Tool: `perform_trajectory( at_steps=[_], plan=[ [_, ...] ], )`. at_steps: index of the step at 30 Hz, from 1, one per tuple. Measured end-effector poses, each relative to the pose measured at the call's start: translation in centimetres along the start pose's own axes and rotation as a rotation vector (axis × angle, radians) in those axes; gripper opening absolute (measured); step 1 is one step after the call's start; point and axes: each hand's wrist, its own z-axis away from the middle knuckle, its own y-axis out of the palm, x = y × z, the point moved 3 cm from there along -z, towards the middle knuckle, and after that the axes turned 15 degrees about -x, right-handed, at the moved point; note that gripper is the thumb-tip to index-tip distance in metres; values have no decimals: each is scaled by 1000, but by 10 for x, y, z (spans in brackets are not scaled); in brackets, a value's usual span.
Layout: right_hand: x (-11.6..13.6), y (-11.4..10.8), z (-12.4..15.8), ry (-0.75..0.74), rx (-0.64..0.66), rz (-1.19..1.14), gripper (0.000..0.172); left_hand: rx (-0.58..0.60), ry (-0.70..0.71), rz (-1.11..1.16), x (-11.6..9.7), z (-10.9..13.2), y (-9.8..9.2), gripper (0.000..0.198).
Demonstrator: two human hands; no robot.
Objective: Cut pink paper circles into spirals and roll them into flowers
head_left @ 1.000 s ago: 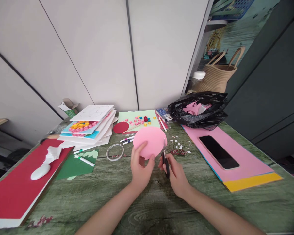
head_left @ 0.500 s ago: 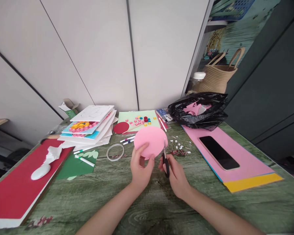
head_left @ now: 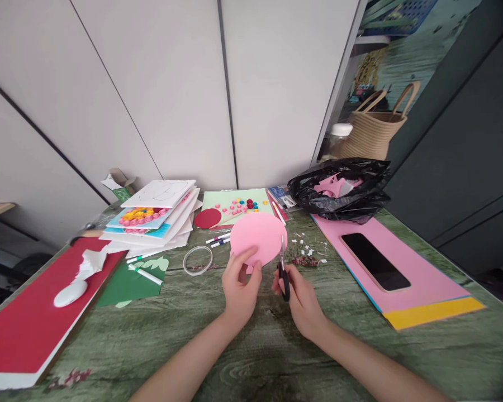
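Note:
My left hand [head_left: 242, 285] pinches the lower edge of a round pink paper piece [head_left: 260, 234], thumb and fingers closed on it, and holds it above the table. In my right hand [head_left: 299, 296] is a pair of scissors with black handles [head_left: 284, 279], its blades pointing up against the right edge of the pink paper. The blades overlap that edge; how far apart they stand is hard to make out. Behind the paper lie a dark red paper circle [head_left: 208, 218] and a pale green sheet [head_left: 218, 196] with several small coloured paper bits on it.
On the left are a stack of white boards [head_left: 163, 192], red sheets [head_left: 20, 329], green paper [head_left: 126, 287] and a tape roll [head_left: 197, 261]. To the right lie a phone [head_left: 375, 261], pink sheets [head_left: 427, 279] and a black plastic bag [head_left: 339, 209] with pink scraps.
The pink paper has turned and shifted slightly upward in my left hand. My right hand and the scissors stay almost where they were.

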Motion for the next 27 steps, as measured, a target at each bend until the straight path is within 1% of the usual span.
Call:
perform_trajectory(
  at_steps=[15,21,27],
  plan=[
    [-4,1,0,-5,14,54,15,-17,-53,29,-1,0,2,33],
    [-2,1,0,-21,26,68,14,-56,-42,1,-6,-1,1,34],
    [0,1,1,-9,21,57,13,-66,-54,-34,-5,-2,0,35]
  ],
)
